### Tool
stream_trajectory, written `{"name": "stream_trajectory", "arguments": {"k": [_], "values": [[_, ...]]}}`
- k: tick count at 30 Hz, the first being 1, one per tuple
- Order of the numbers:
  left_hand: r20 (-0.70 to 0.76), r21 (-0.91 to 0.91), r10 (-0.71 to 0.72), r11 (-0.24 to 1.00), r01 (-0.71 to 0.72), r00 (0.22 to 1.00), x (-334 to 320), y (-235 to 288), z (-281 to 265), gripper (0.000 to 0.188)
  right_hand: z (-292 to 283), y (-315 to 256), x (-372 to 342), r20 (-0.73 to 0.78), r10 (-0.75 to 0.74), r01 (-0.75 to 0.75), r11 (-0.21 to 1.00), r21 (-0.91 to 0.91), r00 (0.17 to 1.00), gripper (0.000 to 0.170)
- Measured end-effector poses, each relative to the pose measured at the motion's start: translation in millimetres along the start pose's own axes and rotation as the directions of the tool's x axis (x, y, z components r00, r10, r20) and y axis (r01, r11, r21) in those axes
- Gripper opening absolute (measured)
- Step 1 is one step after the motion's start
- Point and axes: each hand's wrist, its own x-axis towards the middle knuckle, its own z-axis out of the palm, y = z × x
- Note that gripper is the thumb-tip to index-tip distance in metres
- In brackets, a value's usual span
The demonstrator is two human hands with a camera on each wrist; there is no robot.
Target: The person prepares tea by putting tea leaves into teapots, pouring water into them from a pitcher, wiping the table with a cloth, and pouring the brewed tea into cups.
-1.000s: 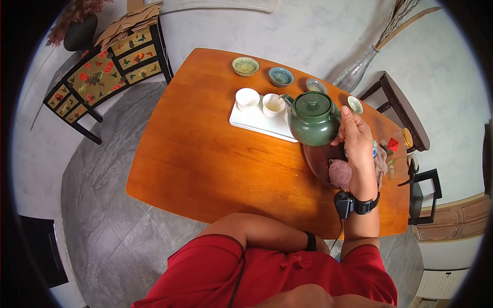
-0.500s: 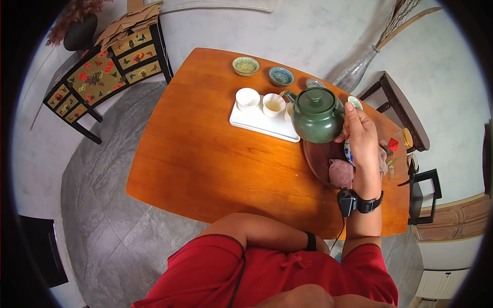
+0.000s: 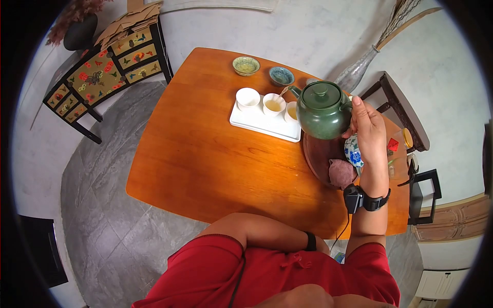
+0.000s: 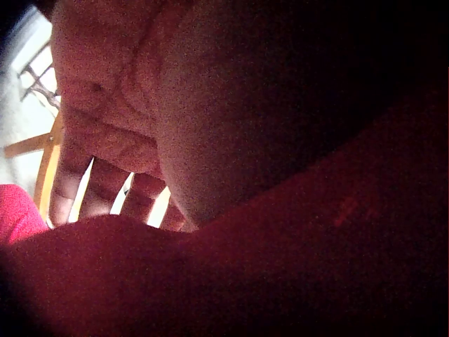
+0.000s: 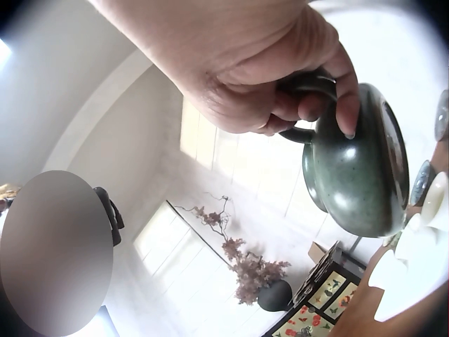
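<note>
My right hand (image 3: 371,126) grips the handle of a green lidded teapot (image 3: 323,115) above the table. In the right wrist view its fingers (image 5: 346,112) curl round the handle. The spout points left toward a white tray (image 3: 257,124) bearing white cups. A thin tan streak (image 3: 282,92) runs from near the spout tip to the middle cup (image 3: 273,108), which holds pale yellow liquid. Yellow also shows in the right cup (image 3: 291,112), partly behind the pot. My left hand (image 4: 105,126) lies by the red shirt, empty, fingers extended and slightly spread.
Small glazed bowls, one yellow-green (image 3: 246,66) and one blue (image 3: 281,76), stand along the table's far edge. Under my right forearm, a round dark tray (image 3: 316,159) bears a purple-brown teapot (image 3: 341,173) and a blue-and-white pot (image 3: 353,150). A glass jar (image 3: 406,137) sits farther right.
My right hand and the green teapot have moved right and slightly away from me. More of the right white cup and the blue-and-white pot now shows. The left arm has stayed put.
</note>
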Motion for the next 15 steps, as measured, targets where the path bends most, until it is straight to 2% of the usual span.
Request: {"name": "stream_trajectory", "arguments": {"k": [5, 15], "values": [[0.003, -0.006, -0.004, 1.000, 0.004, 1.000, 4.8, -1.8, -0.6, 0.041, 0.2, -10.5, 0.5, -0.018, 0.006, -0.006, 1.000, -0.024, 1.000, 0.041], [0.014, -0.016, -0.012, 1.000, 0.013, 1.000, 7.6, -4.2, 5.4, 0.042, -11.3, -14.1, 7.0, -0.029, -0.053, 0.052, 0.998, -0.038, 0.998, 0.046]]}}
